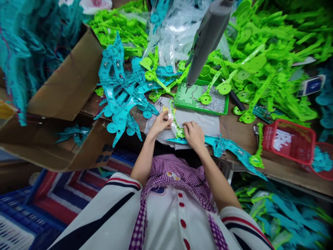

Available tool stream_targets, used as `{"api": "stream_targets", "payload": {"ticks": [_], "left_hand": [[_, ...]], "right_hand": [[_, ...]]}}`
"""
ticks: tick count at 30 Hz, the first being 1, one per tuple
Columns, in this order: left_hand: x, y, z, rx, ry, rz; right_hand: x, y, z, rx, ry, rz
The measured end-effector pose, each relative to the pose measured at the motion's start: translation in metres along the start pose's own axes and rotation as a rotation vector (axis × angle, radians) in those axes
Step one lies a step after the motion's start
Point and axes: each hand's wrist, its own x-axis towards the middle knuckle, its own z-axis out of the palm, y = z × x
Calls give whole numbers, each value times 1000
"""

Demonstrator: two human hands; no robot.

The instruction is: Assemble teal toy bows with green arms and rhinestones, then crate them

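My left hand [161,123] pinches a clear plastic piece [171,115] with its thumb and fingers. That piece lies along a slim lime-green plastic part [179,132], which stands roughly upright in view on a pale cloth [209,121]. On the other side, my right hand [194,135] curls its fingers down at the lower end of the green part; its fingertips are partly hidden. Beneath this hand runs a long turquoise plastic part [235,150], reaching right past the table edge. A grey electric screwdriver [208,41] hangs above, its tip over a green tray [201,109] of small screws.
Turquoise parts [125,90] are heaped left of the cloth, beside cardboard boxes [65,76]. A large lime-green pile [273,62] covers the back right. A red basket [288,140] with white pieces stands at the right edge. Clear plastic pieces [179,27] lie at the back.
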Motion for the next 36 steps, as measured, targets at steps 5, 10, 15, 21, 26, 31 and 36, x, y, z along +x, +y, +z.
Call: {"api": "stream_targets", "payload": {"ticks": [5, 10, 15, 21, 26, 31, 36], "left_hand": [[3, -2, 5, 75, -2, 46], [4, -2, 6, 273, 41, 53], [-8, 15, 9, 799, -1, 140], [-5, 34, 22, 1183, 105, 419], [11, 27, 25, 1132, 59, 481], [19, 22, 27, 1082, 46, 487], [15, 31, 13, 1092, -35, 465]], "right_hand": [[1, -1, -3, -15, -49, 14], [0, -1, -2, -19, -28, -15], [-1, 0, -1, -45, -13, -44], [-2, 0, 0, -75, 6, -73], [-3, 1, 2, -121, 24, -96], [0, 0, 2, -129, 5, -88], [-1, 4, 1, -27, -42, -87]]}}
